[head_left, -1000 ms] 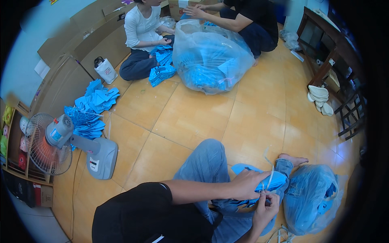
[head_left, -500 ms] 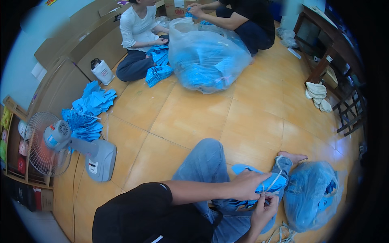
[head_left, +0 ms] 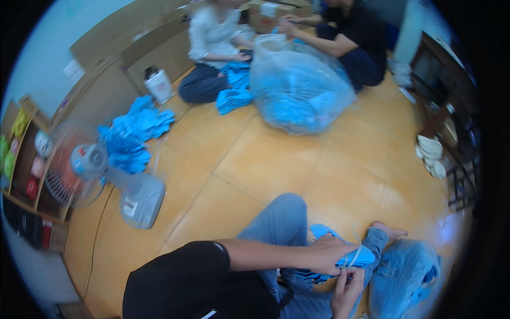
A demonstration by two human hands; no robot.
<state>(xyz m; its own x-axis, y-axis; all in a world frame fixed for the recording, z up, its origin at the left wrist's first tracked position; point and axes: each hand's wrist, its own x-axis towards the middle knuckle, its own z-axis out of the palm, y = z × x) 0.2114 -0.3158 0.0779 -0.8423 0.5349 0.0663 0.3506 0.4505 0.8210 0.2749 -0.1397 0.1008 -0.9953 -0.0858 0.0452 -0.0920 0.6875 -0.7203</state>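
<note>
Down on the tiled floor, the person sits with legs in jeans stretched out, and a bundle of blue pieces lies across the lap just above the knee. The left hand lies over the bundle, its grip pressed down on the blue stack, while the right hand sits just below with its grip pinching a thin pale band that loops up over the bundle. Just beside the bare foot rests a small clear bag with more blue inside. Off to the left stands a grey floor fan, and behind it a loose heap of blue pieces spreads along the wall. Farther back, a big clear bag stuffed with blue stands between two other people seated on the floor, one in a white top and one in black, their hands at the bag's mouth.
</note>
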